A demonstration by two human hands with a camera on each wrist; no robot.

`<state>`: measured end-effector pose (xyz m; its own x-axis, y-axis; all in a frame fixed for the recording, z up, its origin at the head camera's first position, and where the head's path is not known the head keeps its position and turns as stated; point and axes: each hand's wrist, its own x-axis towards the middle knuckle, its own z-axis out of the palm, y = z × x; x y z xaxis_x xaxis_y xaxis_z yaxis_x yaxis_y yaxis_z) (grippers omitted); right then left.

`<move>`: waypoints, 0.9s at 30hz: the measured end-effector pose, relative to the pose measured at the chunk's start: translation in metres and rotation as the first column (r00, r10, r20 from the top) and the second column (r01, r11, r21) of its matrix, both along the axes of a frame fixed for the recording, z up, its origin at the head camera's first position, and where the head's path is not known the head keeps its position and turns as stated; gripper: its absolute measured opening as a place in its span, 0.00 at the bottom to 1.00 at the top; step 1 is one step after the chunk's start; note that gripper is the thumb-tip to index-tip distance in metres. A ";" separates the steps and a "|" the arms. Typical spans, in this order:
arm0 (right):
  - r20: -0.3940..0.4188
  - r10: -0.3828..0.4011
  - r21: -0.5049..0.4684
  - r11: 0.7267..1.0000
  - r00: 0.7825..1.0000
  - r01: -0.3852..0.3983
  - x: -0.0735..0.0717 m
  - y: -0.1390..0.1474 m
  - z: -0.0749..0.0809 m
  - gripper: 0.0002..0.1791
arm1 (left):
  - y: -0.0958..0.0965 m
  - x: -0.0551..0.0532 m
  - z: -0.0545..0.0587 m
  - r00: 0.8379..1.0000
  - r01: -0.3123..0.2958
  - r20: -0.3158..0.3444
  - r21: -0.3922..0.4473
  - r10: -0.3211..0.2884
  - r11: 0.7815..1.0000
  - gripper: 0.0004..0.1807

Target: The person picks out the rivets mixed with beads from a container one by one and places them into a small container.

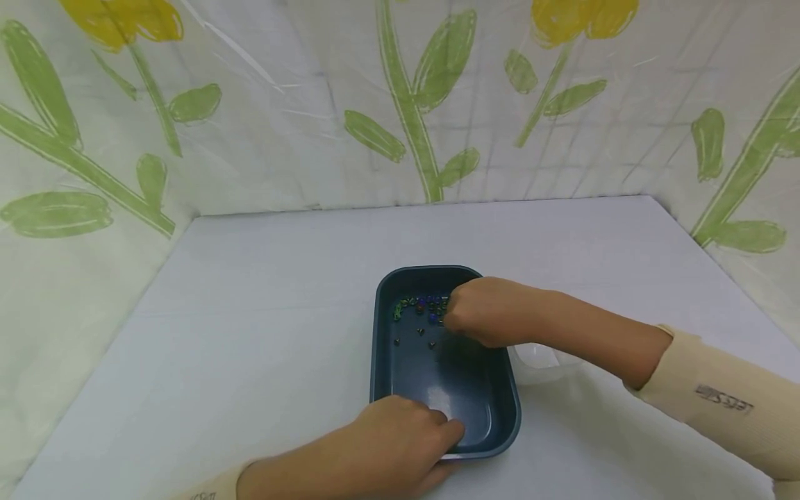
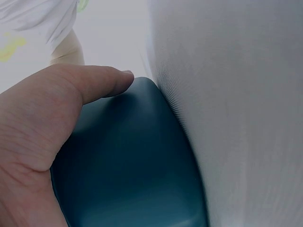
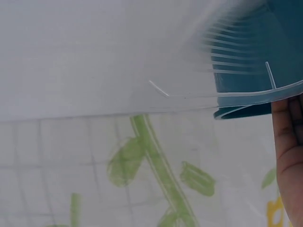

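A dark blue-green rectangular tray (image 1: 409, 375) lies on the white tabletop in the head view. My left hand (image 1: 394, 441) grips its near rim; in the left wrist view the thumb lies along the tray's outside wall (image 2: 137, 161). Over the tray's far right part is my right hand (image 1: 484, 312), bent downward with its fingertips hidden, so whether it pinches anything does not show. Small green, blue and dark beads (image 1: 431, 305) cluster by the right hand, towards the far end. A few dark heart-shaped beads (image 1: 421, 331) lie apart from them.
A clear plastic container (image 1: 534, 375) stands against the tray's right side, partly under the right forearm. Its ribbed, see-through wall (image 3: 244, 71) fills part of the right wrist view. Behind the tabletop (image 1: 250, 292) hangs a white sheet (image 1: 281, 153) with painted flowers.
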<state>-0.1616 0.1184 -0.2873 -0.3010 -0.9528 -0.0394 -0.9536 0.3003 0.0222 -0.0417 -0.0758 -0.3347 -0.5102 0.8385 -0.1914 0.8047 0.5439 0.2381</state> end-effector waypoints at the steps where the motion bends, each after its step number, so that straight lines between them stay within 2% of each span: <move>1: 0.001 0.000 -0.003 1.000 1.000 0.000 0.000 0.001 0.000 0.10 | 0.000 0.000 0.000 1.000 -0.001 -0.001 0.000 0.001 1.000 0.11; 14: 0.006 0.014 -0.075 0.997 1.000 -0.014 0.002 0.012 0.002 0.11 | 0.001 0.000 0.000 1.000 0.005 -0.013 -0.007 -0.005 1.000 0.12; 27: -0.019 -0.014 -0.049 0.999 1.000 0.013 0.006 0.021 0.002 0.09 | 0.001 0.001 -0.001 1.000 -0.009 -0.013 -0.004 0.009 1.000 0.11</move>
